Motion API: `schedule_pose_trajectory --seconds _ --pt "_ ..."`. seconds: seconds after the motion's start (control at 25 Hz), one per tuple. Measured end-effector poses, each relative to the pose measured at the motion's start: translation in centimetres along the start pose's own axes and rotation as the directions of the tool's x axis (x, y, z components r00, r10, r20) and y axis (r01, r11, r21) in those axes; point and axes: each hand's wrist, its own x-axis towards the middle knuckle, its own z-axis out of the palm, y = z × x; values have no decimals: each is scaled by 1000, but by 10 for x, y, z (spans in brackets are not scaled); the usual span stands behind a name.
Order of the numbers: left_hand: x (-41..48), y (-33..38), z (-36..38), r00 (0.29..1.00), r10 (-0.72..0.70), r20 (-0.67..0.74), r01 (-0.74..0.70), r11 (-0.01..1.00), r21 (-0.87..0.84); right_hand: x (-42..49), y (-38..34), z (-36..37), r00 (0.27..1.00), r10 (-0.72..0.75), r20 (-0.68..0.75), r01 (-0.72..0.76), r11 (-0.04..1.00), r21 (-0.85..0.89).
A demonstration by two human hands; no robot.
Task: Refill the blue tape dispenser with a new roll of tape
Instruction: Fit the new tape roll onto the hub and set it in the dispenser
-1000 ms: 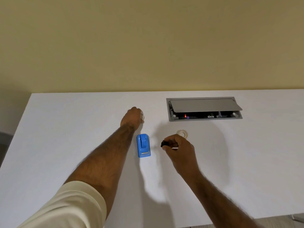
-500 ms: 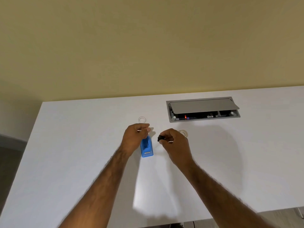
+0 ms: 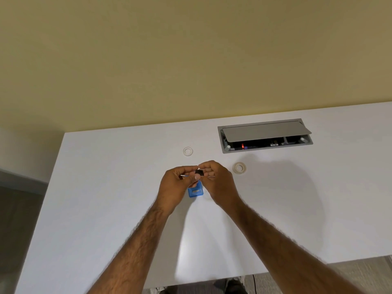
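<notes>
The blue tape dispenser (image 3: 195,192) lies on the white table (image 3: 106,209), its far end hidden under my hands. Just above it, my left hand (image 3: 177,187) and my right hand (image 3: 217,181) meet fingertip to fingertip. Both pinch a small black spool (image 3: 199,172) between them. A thin pale sliver pokes out of my left fingers; I cannot tell what it is. A full roll of clear tape (image 3: 239,167) lies flat on the table to the right of my right hand. A thin empty tape ring (image 3: 188,151) lies farther back on the left.
A grey cable box (image 3: 265,135) with its lid half raised is sunk into the table at the back right. The table ends at a yellow wall behind, at its left edge, and at the near edge above the floor.
My left hand left the empty ring at the back and drew in over the dispenser. My right hand moved left with the black spool, and both hands now hold it.
</notes>
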Motion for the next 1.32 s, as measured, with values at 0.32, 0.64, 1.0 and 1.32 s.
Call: schedule_pose_trajectory --seconds 0.32,0.64,1.0,1.32 --pt "0 -9 2 996 42 -74 -41 999 9 7 18 -12 999 33 24 -33 999 19" --pt "1 -8 -7 991 68 -117 -67 998 16 46 97 -59 976 183 -122 -218 874 -434" --pt "1 -15 -24 987 68 -149 -66 998 19 71 131 -63 935 345 -82 -318 716 -621" --pt "-4 -14 -18 987 65 -145 -60 998 38 59 133 -38 984 170 -61 -163 691 -705"
